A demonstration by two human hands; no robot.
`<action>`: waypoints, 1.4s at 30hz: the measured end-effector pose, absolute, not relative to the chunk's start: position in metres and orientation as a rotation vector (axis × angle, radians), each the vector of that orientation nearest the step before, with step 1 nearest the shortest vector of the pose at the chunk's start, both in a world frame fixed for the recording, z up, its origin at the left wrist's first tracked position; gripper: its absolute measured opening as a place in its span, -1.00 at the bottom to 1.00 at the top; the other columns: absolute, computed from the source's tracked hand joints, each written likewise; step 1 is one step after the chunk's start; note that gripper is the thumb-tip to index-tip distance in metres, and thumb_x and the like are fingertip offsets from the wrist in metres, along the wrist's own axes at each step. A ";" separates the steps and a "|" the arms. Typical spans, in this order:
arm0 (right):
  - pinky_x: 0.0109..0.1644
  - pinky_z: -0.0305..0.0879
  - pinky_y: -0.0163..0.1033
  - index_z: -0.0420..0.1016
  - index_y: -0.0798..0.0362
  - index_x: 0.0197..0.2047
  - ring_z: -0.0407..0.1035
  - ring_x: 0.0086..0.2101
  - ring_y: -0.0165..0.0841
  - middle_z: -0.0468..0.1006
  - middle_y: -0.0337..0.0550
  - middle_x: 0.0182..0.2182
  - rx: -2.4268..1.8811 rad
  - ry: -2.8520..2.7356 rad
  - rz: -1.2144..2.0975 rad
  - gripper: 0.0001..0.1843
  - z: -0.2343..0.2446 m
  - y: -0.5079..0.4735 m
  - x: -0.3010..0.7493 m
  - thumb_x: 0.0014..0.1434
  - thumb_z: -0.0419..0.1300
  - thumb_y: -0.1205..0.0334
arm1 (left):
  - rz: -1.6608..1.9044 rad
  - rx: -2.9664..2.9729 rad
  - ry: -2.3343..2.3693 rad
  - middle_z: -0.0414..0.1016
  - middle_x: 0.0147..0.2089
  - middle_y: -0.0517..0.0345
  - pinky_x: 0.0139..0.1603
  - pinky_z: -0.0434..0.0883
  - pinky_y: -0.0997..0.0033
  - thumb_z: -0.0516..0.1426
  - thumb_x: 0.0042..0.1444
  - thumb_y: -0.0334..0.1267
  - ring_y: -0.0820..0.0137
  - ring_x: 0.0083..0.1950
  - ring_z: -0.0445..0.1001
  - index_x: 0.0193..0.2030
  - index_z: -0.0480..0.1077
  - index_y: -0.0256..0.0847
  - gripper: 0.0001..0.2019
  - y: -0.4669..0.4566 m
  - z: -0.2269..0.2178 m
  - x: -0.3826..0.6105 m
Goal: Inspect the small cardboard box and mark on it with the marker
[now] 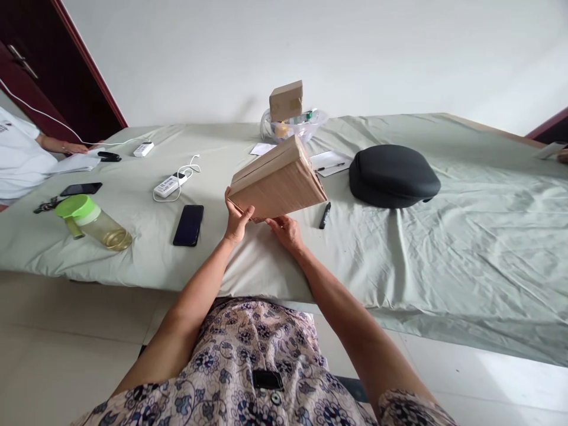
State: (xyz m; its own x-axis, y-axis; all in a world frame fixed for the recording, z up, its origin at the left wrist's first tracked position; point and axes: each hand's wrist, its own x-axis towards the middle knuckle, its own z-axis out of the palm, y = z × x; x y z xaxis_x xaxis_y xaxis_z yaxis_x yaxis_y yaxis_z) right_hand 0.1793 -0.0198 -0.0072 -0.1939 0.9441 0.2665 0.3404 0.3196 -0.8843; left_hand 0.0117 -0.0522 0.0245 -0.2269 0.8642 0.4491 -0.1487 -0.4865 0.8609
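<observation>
Faces a white wall [199,59] across the top of the frame, with a dark red door [39,65] at the upper left and a long table [479,254] under a wrinkled pale green cloth across the middle. Holds a cardboard box [279,189] at the centre of the frame, tilted, with its lower edge rising toward the right. Grips its left end in a half-closed left hand [237,219], with the thumb on the near face and fingers around the edge. Touches the lower edge with the bent fingers of the right hand [288,232]; cannot tell whether these pinch the cardboard or merely rest against it.

Has a black marker [325,215] lying near the right hand, and a rounded black case [394,176] farther right. Shows a smaller carton [286,100] atop a clear plastic basket [317,121] at upper centre. Includes, left of centre, a dark phone [189,225], a white power strip [168,185] with a cable, and a green-lidded bottle [100,222] on its side. Takes in another person's white top [18,154] at the far left edge.
</observation>
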 end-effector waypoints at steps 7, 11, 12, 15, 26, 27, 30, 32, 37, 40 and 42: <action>-0.34 0.32 -0.21 0.59 0.10 -0.30 0.43 -0.51 -0.29 0.54 -0.14 -0.58 -1.181 -1.798 0.837 -0.33 -0.006 -0.021 0.179 0.09 0.19 -0.43 | 1.684 1.086 0.802 0.14 0.56 0.03 0.32 0.40 -0.14 0.09 0.27 0.29 0.18 0.44 0.35 0.54 -0.29 0.40 -0.17 -0.055 0.030 0.007; -0.33 0.33 -0.21 0.59 0.11 -0.29 0.43 -0.50 -0.29 0.56 -0.11 -0.55 -1.160 -1.810 0.855 -0.29 -0.005 -0.022 0.181 0.11 0.15 -0.45 | 1.637 1.110 0.842 0.07 0.59 0.01 0.33 0.40 -0.16 0.30 0.14 0.17 0.15 0.45 0.33 0.53 -0.36 0.42 0.04 -0.052 0.025 0.005; -0.33 0.34 -0.21 0.60 0.11 -0.29 0.43 -0.50 -0.29 0.56 -0.11 -0.55 -1.160 -1.816 0.856 -0.28 -0.006 -0.022 0.181 0.12 0.14 -0.46 | 1.633 1.129 0.856 0.06 0.58 0.00 0.34 0.39 -0.16 0.33 0.10 0.16 0.14 0.46 0.32 0.53 -0.37 0.41 0.09 -0.051 0.024 0.005; -0.34 0.34 -0.21 0.62 0.10 -0.28 0.43 -0.49 -0.28 0.57 -0.11 -0.55 -1.177 -1.855 0.828 -0.25 -0.008 -0.020 0.182 0.14 0.12 -0.50 | 1.720 1.236 0.913 0.11 0.56 -0.03 0.44 0.30 -0.09 0.33 0.08 0.22 0.15 0.49 0.28 0.54 -0.32 0.30 0.09 -0.048 0.022 0.004; -0.16 0.44 -0.17 0.64 0.03 -0.34 0.56 -0.31 -0.20 0.67 0.06 -0.39 -1.114 -2.077 0.649 -0.17 -0.011 -0.018 0.174 0.31 -0.16 -0.48 | 1.959 1.301 1.091 0.34 0.38 -0.12 0.39 0.36 0.12 0.08 0.24 0.34 0.18 0.37 0.42 0.40 0.08 -0.01 -0.27 -0.049 0.029 -0.013; -0.18 0.43 -0.17 0.64 0.02 -0.34 0.56 -0.33 -0.21 0.66 0.04 -0.40 -1.134 -2.061 0.647 -0.18 -0.011 -0.017 0.174 0.30 -0.13 -0.49 | 1.961 1.300 1.094 0.34 0.39 -0.12 0.39 0.37 0.12 0.07 0.25 0.33 0.18 0.37 0.42 0.40 0.09 -0.01 -0.28 -0.049 0.028 -0.013; -0.23 0.40 -0.16 0.64 0.01 -0.35 0.55 -0.35 -0.20 0.67 0.02 -0.41 -1.195 -1.959 0.694 -0.21 -0.009 -0.013 0.179 0.25 -0.05 -0.52 | 1.972 1.308 1.108 0.32 0.41 -0.11 0.39 0.37 0.14 0.05 0.27 0.32 0.19 0.37 0.42 0.40 0.10 0.00 -0.30 -0.046 0.025 -0.013; -0.24 0.39 -0.15 0.62 0.02 -0.36 0.54 -0.36 -0.18 0.67 0.02 -0.41 -1.229 -1.866 0.722 -0.21 -0.005 -0.010 0.184 0.18 0.01 -0.57 | 1.980 1.309 1.123 0.33 0.40 -0.10 0.37 0.38 0.16 0.04 0.27 0.34 0.20 0.36 0.42 0.42 0.09 0.01 -0.29 -0.044 0.023 -0.015; -0.22 0.39 -0.13 0.57 0.01 -0.33 0.53 -0.36 -0.17 0.65 -0.02 -0.42 -1.252 -1.608 0.677 -0.17 0.002 -0.006 0.200 0.03 0.06 -0.66 | 1.987 1.323 1.213 0.31 0.42 -0.10 0.37 0.40 0.19 -0.04 0.27 0.40 0.22 0.37 0.42 0.47 0.02 0.03 -0.23 -0.040 0.024 -0.021; -0.17 0.40 -0.12 0.54 0.01 -0.27 0.50 -0.34 -0.20 0.61 -0.09 -0.42 -1.281 -1.432 0.610 -0.19 0.005 -0.003 0.209 0.06 0.05 -0.63 | 1.989 1.352 1.223 0.30 0.43 -0.09 0.39 0.37 0.21 -0.05 0.26 0.41 0.23 0.38 0.41 0.48 0.02 0.02 -0.21 -0.041 0.027 -0.025; -0.13 0.41 -0.12 0.53 0.03 -0.20 0.49 -0.31 -0.22 0.60 -0.09 -0.37 -1.273 -1.353 0.575 -0.22 0.006 -0.001 0.213 0.11 0.06 -0.57 | 1.985 1.371 1.211 0.30 0.43 -0.09 0.40 0.36 0.21 -0.04 0.26 0.40 0.23 0.38 0.41 0.48 0.02 0.02 -0.22 -0.042 0.029 -0.026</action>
